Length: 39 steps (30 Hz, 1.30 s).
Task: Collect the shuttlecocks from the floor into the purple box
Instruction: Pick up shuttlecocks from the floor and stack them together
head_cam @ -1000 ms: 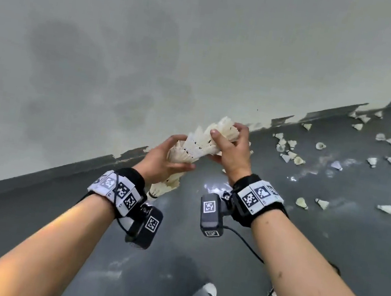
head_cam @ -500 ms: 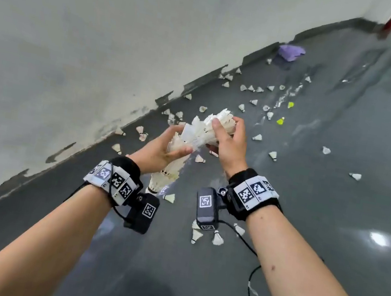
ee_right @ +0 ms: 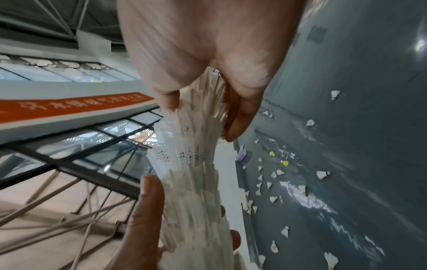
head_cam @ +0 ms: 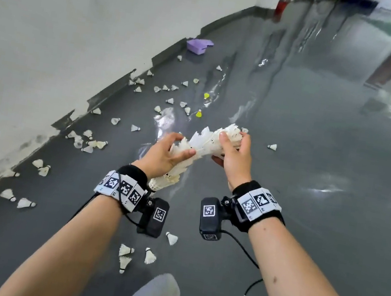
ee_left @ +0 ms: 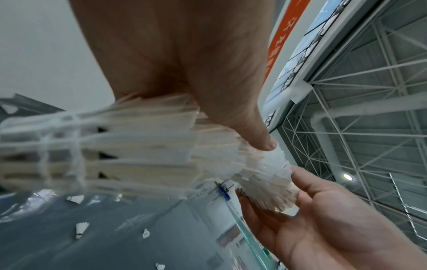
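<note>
A long nested stack of white shuttlecocks (head_cam: 202, 144) is held in the air between both hands. My left hand (head_cam: 164, 157) grips its lower part, thumb across the feathers. My right hand (head_cam: 233, 151) grips the upper end. The stack (ee_left: 143, 146) fills the left wrist view; the right wrist view shows the stack (ee_right: 191, 164) running between both hands. The purple box (head_cam: 197, 45) lies far ahead by the wall, small as the purple box (ee_right: 243, 155) in the right wrist view. Several loose white shuttlecocks (head_cam: 125, 250) and two yellow ones (head_cam: 199, 114) lie scattered on the grey floor.
A white wall (head_cam: 68, 25) with a dark skirting runs along the left. The glossy grey floor (head_cam: 329, 156) stretches to the right. My grey trouser leg (head_cam: 155, 295) shows at the bottom. A black cable (head_cam: 247, 291) hangs from the right wrist.
The head view has swung from the wall toward the open floor, bringing the purple box and more shuttlecocks into sight. Both hands keep holding the stack, now spread slightly further apart.
</note>
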Motion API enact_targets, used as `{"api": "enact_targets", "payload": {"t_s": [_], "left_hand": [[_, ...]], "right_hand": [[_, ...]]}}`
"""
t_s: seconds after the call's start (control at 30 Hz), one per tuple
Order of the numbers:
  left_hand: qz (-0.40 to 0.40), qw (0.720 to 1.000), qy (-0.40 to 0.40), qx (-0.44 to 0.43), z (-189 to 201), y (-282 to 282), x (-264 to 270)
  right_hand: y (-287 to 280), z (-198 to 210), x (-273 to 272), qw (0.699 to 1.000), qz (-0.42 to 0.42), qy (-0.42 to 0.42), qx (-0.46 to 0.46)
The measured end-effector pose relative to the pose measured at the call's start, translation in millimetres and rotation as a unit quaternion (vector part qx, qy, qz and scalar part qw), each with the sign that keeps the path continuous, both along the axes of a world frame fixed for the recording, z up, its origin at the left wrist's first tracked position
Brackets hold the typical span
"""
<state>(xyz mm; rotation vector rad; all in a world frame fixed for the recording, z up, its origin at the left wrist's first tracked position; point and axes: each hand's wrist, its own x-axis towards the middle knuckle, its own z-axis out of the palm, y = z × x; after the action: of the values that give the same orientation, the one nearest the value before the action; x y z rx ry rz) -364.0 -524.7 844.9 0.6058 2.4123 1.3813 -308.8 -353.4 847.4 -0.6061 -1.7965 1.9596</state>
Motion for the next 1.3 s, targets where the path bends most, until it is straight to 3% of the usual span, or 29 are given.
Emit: {"api": "enact_targets", "payload": {"t_s": [0.3,0.63,0.9,1.1,1.3], "left_hand": [[-0.052,0.998,-0.032,0.013,-20.9,238.0,-108.0],[-0.066,0.997,-0.026,0.042,4.1,443.2,-222.8],[-0.028,0.998,-0.028,0.058,-12.5,602.1,-345.8],[0.019,0.996,-0.046,0.080,-3.0,718.6,-454.8],[0.081,0.990,-0.074,0.084,-18.6,781.9,-575.5]], "right_hand": [[226.2,-10.5,-76.8,0.997,-0.081,-0.005,-0.014],[425.9,16.5,-188.1,0.995,-0.094,0.003,-0.028],[586.7,-1.3,-322.4,0.996,-0.081,0.003,-0.044],[709.7,15.1,-445.1,0.999,-0.037,0.000,-0.034],[769.3,-3.0,-592.0,0.998,-0.008,-0.005,-0.054]]}}
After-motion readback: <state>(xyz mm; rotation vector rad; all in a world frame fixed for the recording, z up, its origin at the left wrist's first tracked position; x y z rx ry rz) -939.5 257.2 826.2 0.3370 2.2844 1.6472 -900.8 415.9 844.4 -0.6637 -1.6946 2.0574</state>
